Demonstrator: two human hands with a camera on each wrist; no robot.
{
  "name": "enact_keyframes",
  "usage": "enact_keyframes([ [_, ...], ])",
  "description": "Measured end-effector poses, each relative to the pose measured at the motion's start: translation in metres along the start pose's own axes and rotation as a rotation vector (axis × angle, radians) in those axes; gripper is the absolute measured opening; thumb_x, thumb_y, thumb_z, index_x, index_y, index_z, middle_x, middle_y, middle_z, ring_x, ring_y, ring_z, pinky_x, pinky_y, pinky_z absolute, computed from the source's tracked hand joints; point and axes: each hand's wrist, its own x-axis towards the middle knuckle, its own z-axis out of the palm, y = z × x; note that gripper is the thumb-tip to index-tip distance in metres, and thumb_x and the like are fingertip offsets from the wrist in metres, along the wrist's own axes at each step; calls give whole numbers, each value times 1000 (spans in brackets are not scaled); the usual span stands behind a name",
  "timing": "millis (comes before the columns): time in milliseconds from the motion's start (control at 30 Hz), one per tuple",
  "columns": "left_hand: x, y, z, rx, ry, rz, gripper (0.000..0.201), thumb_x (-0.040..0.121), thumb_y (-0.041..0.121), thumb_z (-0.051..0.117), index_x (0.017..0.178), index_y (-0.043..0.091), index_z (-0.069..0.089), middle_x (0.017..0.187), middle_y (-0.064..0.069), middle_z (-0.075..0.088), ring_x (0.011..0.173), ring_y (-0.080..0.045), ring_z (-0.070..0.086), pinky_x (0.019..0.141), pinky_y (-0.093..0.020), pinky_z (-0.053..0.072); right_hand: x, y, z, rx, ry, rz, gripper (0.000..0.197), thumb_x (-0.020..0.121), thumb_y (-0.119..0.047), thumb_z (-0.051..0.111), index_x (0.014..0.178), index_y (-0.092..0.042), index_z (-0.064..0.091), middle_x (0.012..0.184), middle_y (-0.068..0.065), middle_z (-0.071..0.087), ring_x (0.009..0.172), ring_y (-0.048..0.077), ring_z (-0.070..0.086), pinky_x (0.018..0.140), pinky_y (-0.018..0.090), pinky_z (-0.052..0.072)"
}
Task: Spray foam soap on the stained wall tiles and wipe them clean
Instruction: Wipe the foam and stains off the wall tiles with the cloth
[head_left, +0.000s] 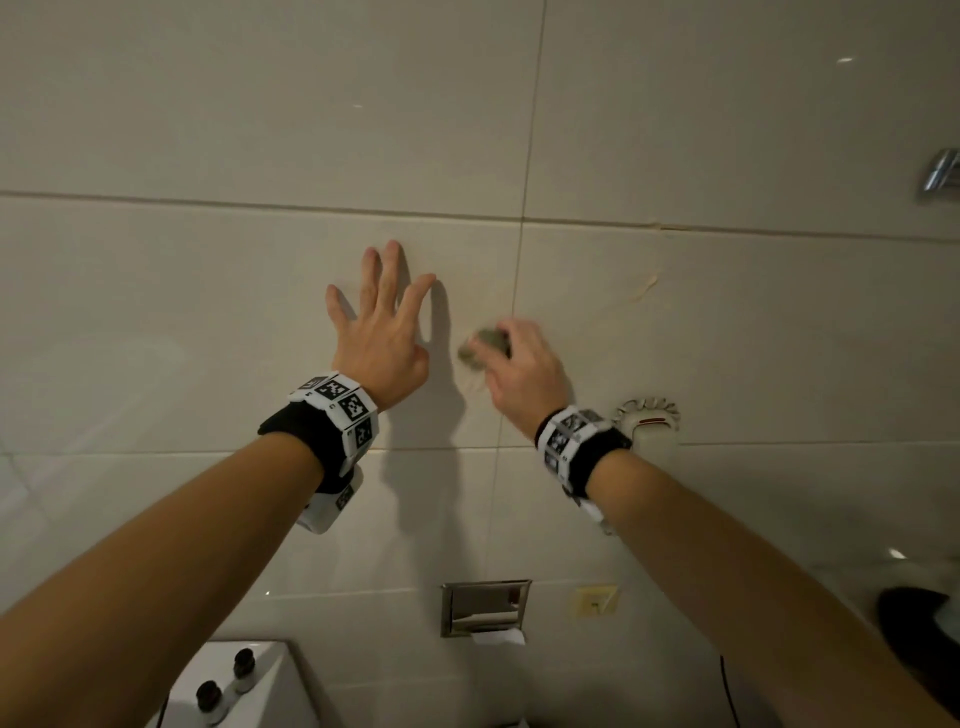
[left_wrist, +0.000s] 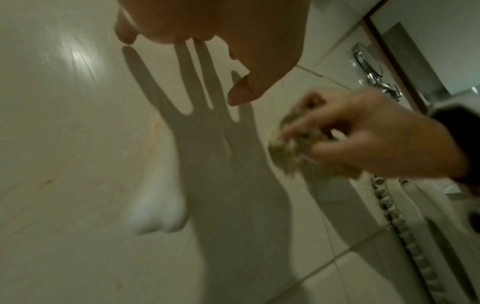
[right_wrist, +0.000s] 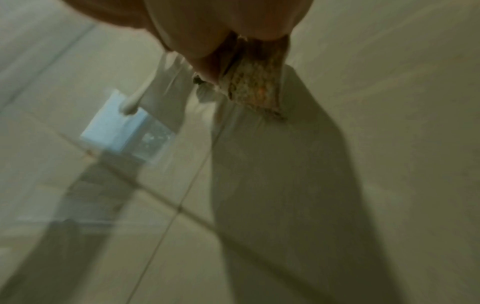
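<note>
My left hand (head_left: 382, 306) lies flat with spread fingers on the beige wall tiles (head_left: 208, 312); its thumb (left_wrist: 241, 90) shows in the left wrist view. Just to its right, my right hand (head_left: 519, 364) grips a greenish scrub pad (head_left: 483, 345) and presses it against the wall by the vertical grout line. The pad (left_wrist: 293, 148) is motion-blurred there, and the right wrist view shows the pad (right_wrist: 257, 88) under my fingers. A blob of white foam (left_wrist: 158, 214) clings to the tile below the left hand. Faint brownish stains (left_wrist: 49, 181) mark the tile, and a yellowish smear (head_left: 647, 286) sits further right.
A white wall-mounted hair dryer with a coiled cord (head_left: 649, 415) hangs right of my right wrist. Below are a steel paper holder (head_left: 485, 608), a small wall socket (head_left: 595, 600) and a toilet cistern with two small bottles (head_left: 228, 680). A chrome fitting (head_left: 940, 174) is at the far right.
</note>
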Motion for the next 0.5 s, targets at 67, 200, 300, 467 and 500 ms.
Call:
enact_keyframes([
  [67, 1, 4, 2, 4, 6, 17, 84, 65, 7, 62, 143, 19, 34, 165, -18, 6, 151, -41, 4, 103, -78, 19, -23, -4, 1, 25, -74, -26, 31, 79, -10, 53, 99, -12, 76, 99, 20, 63, 84, 39, 63, 60, 45, 58],
  [200, 12, 10, 1, 39, 25, 49, 85, 65, 7, 64, 143, 20, 34, 164, -19, 9, 150, -44, 6, 102, -79, 20, -2, 19, -30, 64, 23, 109, 33, 79, -16, 52, 100, -11, 76, 102, 19, 63, 89, 39, 62, 62, 45, 58],
  [300, 22, 17, 1, 45, 41, 60, 87, 66, 8, 65, 145, 23, 32, 164, -18, 8, 149, -46, 5, 100, -81, 20, 32, 61, -65, 43, 189, 243, 31, 81, -13, 57, 106, -14, 75, 111, 18, 59, 101, 35, 58, 72, 44, 57],
  [467, 31, 26, 7, 56, 41, 50, 87, 72, 9, 61, 149, 29, 26, 165, -17, 2, 149, -48, -2, 97, -86, 16, 54, 140, -110, 12, 383, 547, 31, 87, -12, 52, 109, -16, 74, 123, 19, 56, 109, 34, 59, 91, 48, 54],
  [500, 31, 26, 9, 57, 42, 50, 87, 73, 10, 60, 149, 30, 25, 165, -17, 1, 149, -48, -4, 96, -86, 15, 51, 149, -113, 9, 378, 584, 31, 88, -10, 52, 110, -15, 73, 125, 18, 55, 111, 34, 58, 95, 48, 53],
])
